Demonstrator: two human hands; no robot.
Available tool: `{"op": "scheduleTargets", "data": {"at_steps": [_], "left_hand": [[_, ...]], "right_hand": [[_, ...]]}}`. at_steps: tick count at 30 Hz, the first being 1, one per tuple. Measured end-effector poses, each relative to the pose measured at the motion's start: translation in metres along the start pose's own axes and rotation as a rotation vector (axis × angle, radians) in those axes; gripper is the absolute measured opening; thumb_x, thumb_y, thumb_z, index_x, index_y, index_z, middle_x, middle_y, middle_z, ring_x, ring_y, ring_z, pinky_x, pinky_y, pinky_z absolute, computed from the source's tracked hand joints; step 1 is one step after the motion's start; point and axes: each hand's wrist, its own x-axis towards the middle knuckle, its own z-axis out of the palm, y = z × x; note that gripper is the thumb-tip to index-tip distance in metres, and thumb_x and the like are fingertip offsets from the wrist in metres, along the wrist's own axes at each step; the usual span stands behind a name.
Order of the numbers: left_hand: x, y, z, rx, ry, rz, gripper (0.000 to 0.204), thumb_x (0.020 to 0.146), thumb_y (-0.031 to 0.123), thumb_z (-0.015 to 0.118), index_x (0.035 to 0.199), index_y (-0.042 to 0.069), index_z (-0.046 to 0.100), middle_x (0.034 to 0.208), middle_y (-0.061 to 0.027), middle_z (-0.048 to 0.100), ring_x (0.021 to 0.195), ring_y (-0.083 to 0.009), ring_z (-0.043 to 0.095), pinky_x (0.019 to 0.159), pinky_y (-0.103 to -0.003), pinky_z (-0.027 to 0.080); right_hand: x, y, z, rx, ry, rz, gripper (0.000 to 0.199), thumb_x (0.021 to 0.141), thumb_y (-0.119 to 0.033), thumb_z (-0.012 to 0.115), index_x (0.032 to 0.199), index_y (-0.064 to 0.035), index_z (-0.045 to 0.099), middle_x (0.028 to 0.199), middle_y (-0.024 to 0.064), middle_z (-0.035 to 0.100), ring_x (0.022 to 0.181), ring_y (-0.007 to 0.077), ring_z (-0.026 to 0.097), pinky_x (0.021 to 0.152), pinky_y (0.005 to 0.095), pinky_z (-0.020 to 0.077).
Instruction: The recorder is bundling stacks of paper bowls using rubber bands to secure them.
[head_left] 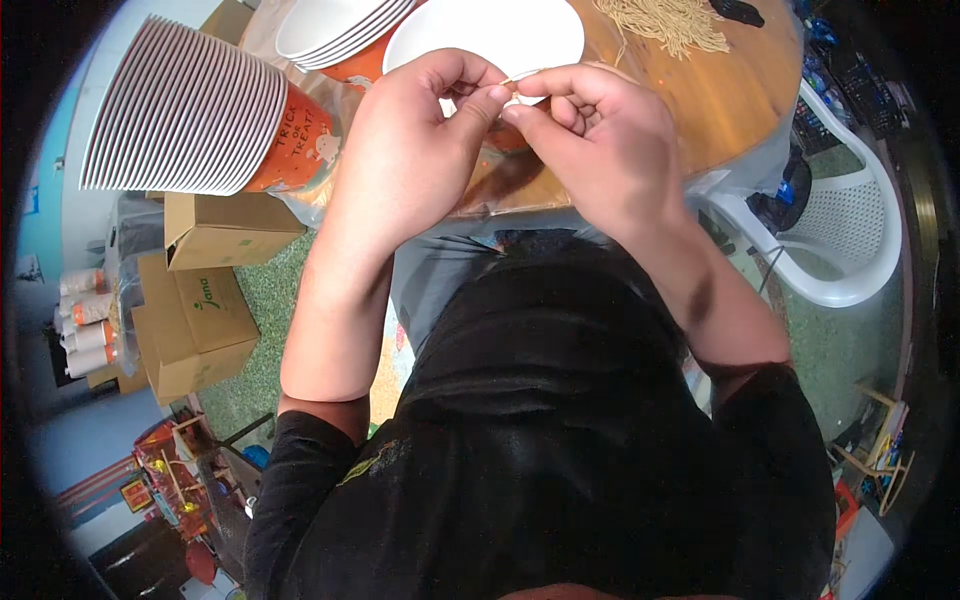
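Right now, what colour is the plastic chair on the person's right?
White, with a perforated seat. The plastic chair shows best in the head view, right of the round wooden table.

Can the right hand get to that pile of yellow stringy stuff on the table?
Probably yes. The pile of yellow strands lies on the wooden table just beyond the right hand, with bare tabletop between. But that hand and the left hand are both pinching one thin strand.

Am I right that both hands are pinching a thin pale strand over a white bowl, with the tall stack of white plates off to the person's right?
Not quite: the head view shows the stack of white plates on the person's left. The left hand and right hand do pinch the thin pale strand over the white bowl.
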Motion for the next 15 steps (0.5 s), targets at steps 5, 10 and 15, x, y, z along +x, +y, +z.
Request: {"op": "scheduleTargets", "data": {"at_steps": [5,10,15], "left_hand": [[0.001,-0.008,0.004,-0.004,0.046,0.054,0.020,0.107,0.019,0.075,0.111,0.000,0.080,0.090,-0.0116,0.079,0.083,-0.0210,0.078,0.078,-0.036,0.060],[-0.001,0.001,0.004,0.023,0.029,-0.030,0.016,0.110,0.011,0.074,0.112,-0.005,0.074,0.101,-0.0046,0.079,0.094,-0.0105,0.073,0.089,-0.028,0.059],[-0.001,-0.004,0.006,-0.010,0.052,0.008,0.017,0.108,0.014,0.075,0.111,-0.002,0.077,0.094,-0.0064,0.078,0.086,-0.0132,0.074,0.081,-0.031,0.059]], "right_hand": [[0.001,0.001,0.002,-0.071,0.038,-0.034,0.024,0.090,-0.014,0.090,0.110,-0.0034,0.081,0.072,0.0031,0.063,0.070,0.0182,0.066,0.068,0.0356,0.0549],[-0.007,0.000,0.005,-0.146,0.204,-0.233,0.025,0.088,-0.012,0.090,0.110,-0.0059,0.078,0.071,0.0031,0.063,0.069,0.0219,0.068,0.066,0.0382,0.0558],[-0.008,0.001,0.006,-0.231,0.194,-0.327,0.022,0.090,-0.013,0.089,0.108,-0.0067,0.080,0.071,0.0039,0.067,0.068,0.0240,0.070,0.065,0.0399,0.0569]]}}
